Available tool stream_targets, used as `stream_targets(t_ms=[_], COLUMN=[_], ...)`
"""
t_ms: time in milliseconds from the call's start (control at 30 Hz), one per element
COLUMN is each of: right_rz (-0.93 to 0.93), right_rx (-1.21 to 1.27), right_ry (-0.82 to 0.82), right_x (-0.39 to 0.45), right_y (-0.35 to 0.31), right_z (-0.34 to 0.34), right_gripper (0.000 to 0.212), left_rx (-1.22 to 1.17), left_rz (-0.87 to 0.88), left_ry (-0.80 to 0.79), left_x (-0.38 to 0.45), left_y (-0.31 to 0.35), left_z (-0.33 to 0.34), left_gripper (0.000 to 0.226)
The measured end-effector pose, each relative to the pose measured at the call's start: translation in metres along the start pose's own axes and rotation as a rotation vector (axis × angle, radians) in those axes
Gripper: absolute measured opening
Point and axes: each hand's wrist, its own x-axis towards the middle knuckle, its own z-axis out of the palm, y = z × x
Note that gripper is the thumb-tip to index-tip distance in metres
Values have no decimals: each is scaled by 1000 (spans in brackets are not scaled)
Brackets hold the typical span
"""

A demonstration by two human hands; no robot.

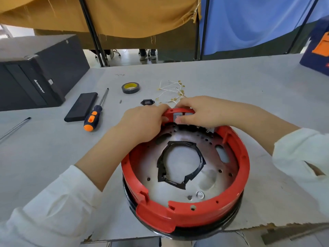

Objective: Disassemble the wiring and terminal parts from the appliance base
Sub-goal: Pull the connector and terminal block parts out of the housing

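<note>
Red base [185, 216] nearest; left hand [142, 122], right hand [199, 111] gripping far-rim terminal block [178, 115]

- Far rim of appliance base [185, 218] mostly covered by left hand [142, 122] and right hand [201, 111]; only a small grey terminal part [177, 115] shows between the fingers, grip on it unclear.
- Terminals under right hand's palm in shadow, count unreadable.
- Loose wires [171, 91] toward tabletop's far edge too small to tell apart; nearest ends hidden behind the knuckles.
- Metal rod [15, 129] at tabletop's left edge cut off by frame.
- Blue-orange box [318, 50] at far right corner cropped.
- Base's underside out of sight.
</note>
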Motion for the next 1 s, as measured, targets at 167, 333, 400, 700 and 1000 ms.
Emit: stream_targets(t_ms=[167,333,400,700,1000], right_rz=[-66,-74,-89,-111,-130], right_rx=[-21,-1,25,60,-94], right_ry=[19,17,72,127,174], right_x=[9,14,15,12,13], right_y=[1,5,7,7,8], right_z=[8,7,10,11,17], right_gripper=[28,30,13,35,35], left_rx=[-174,-420,-457,-359,-107], left_rz=[28,84,87,84,58], left_ry=[-128,-123,-90,-59,-1], left_x=[12,22,24,25,24], left_y=[-1,-3,-4,-3,0], left_z=[-3,-5,-2,2,5], left_gripper=[38,53,50,34,10])
